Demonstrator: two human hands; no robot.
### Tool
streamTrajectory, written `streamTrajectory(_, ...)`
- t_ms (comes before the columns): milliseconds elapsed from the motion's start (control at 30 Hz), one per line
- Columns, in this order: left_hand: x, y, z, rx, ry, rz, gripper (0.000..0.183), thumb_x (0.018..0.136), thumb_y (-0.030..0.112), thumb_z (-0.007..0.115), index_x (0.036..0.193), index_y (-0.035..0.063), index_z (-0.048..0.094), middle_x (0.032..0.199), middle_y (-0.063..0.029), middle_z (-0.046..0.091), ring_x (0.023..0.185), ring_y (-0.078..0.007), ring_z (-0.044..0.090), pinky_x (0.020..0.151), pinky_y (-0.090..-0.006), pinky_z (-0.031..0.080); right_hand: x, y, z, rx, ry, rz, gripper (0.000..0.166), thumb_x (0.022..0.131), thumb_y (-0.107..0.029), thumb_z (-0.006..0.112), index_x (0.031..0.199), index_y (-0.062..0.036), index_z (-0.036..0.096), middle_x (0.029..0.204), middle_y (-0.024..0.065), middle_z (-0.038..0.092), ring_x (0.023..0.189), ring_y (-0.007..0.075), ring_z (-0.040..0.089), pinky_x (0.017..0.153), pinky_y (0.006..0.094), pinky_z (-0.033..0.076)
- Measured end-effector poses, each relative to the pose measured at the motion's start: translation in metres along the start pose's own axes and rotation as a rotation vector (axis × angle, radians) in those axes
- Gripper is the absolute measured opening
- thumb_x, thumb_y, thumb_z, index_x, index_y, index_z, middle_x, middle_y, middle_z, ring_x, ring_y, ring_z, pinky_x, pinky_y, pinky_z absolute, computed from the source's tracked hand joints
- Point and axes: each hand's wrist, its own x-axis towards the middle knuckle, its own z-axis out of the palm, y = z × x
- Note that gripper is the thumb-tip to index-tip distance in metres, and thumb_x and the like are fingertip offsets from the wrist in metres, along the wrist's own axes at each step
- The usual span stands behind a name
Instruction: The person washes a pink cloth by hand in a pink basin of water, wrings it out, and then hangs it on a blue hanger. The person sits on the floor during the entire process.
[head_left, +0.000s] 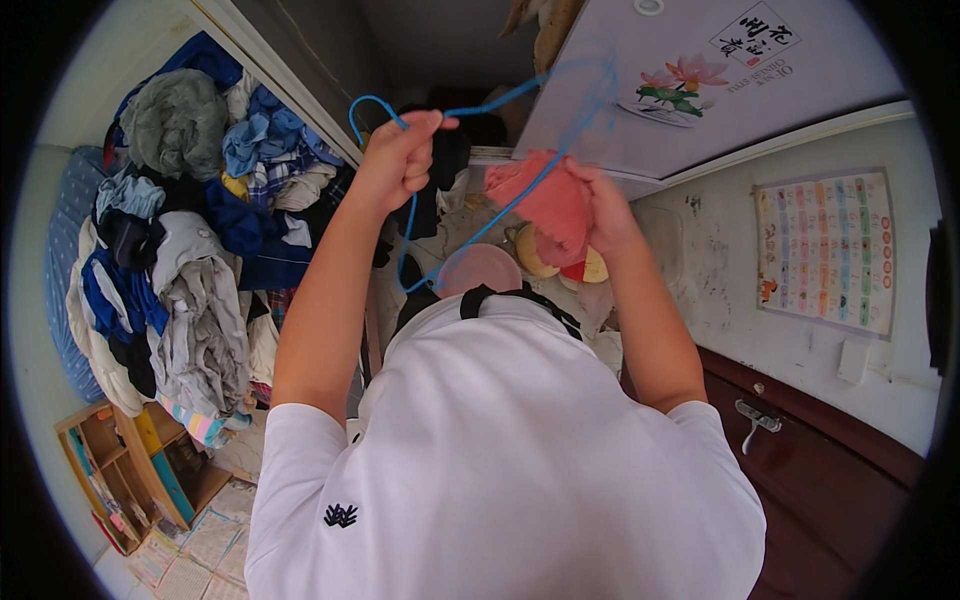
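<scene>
My left hand (405, 159) is closed around a thin blue wire clothes hanger (499, 215), whose loops reach across to the right and down in front of me. The hanger's far right part is blurred. In my right hand (609, 210) is a crumpled pink-red cloth (546, 202), gripped at its right side; the hanger's lower wire runs in front of the cloth. Whether the cloth touches the wire I cannot tell. A pink round basin or stool (480, 268) shows below, close to my waist.
A large heap of clothes (199, 285) lies at left, above a wooden shelf (154, 465). Beyond my hands is an open wardrobe with a white sliding panel (600, 97) bearing a flower picture. A chart (825, 251) hangs on the right wall, near a dark red door (817, 480).
</scene>
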Motion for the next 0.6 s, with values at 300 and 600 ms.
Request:
streamTrajectory(300, -0.019, -0.011, -0.046, 0.185, -0.028, -0.208, 0.032, 0.102, 0.031, 0.069, 0.109, 0.0002, 0.065, 0.059, 0.0111, 0.032, 0.043, -0.0007, 0.021, 0.040, -0.0224, 0.014, -0.013, -0.036, -0.024, -0.001, 0.022, -0.086, 0.042, 0.107, -0.036, 0.050, 0.128, -0.0027, 0.064, 0.113, 0.0095, 0.074, 0.098, 0.0208, 0.072, 0.085, 0.0369, 0.060)
streamTrajectory(600, -0.003, -0.012, -0.012, -0.148, 0.023, -0.075, 0.027, 0.103, 0.028, 0.068, 0.109, 0.0028, 0.064, 0.058, 0.0117, 0.030, 0.043, -0.0012, 0.021, 0.040, -0.0230, 0.013, -0.001, -0.017, 0.017, 0.167, 0.028, -0.260, 0.048, 0.109, -0.041, 0.049, 0.141, -0.0055, 0.055, 0.133, 0.0076, 0.066, 0.117, 0.0188, 0.066, 0.100, 0.0350, 0.054)
